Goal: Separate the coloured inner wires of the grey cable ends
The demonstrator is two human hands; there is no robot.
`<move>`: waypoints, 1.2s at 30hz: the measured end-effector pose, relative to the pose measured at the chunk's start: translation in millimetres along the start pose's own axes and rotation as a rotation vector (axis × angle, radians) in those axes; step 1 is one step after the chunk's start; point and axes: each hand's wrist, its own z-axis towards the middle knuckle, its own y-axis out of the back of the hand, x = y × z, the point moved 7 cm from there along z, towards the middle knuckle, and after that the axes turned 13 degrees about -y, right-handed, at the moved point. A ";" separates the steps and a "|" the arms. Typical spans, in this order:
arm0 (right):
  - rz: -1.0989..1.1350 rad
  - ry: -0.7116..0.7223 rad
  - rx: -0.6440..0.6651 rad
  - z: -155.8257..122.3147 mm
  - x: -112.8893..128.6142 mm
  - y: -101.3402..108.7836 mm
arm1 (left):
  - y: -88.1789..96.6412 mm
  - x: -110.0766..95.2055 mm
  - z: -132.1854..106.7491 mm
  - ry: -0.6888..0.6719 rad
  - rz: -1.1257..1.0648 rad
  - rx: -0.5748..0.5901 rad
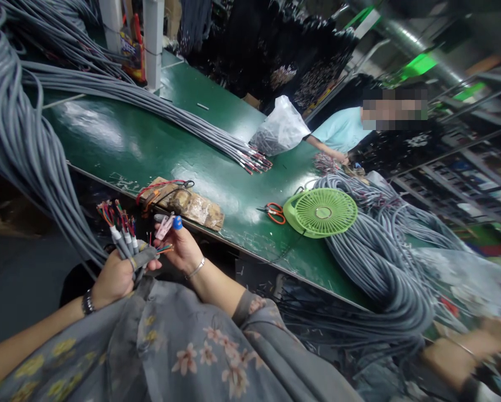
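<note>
My left hand (114, 279) is closed round a bunch of grey cables (127, 243) whose stripped ends show red, green and white wires pointing up. My right hand (182, 245) is beside it, fingers pinched on thin coloured wires from that bunch; a blue finger cap (177, 222) sits on one fingertip, and a small pink tool (164, 226) is held along the fingers. Both hands hover in front of the near edge of the green table (149, 145). A thick hank of grey cables (11, 123) hangs at my left.
On the table lie a long bundle of grey cables (183, 120), a taped brown block with red wire (183, 201), orange scissors (273, 212), a green fan (323, 212), a plastic bag (279, 131) and a coiled cable heap (380, 251). A person in a light blue shirt (342, 131) works opposite; another person's arm (459, 357) is at the lower right.
</note>
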 end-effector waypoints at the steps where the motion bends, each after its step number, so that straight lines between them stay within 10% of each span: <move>1: 0.005 -0.001 0.002 -0.9 0.5 -0.7 | 0.7 -0.5 -0.8 -0.010 -0.002 0.009; 22: -0.634 -0.041 0.141 -35.9 -2.6 -3.6 | 11.8 -0.2 -9.0 -0.080 0.213 0.136; 36: -0.481 -0.055 0.123 -38.8 -7.6 5.4 | 0.5 -10.8 -8.3 -0.114 0.255 0.224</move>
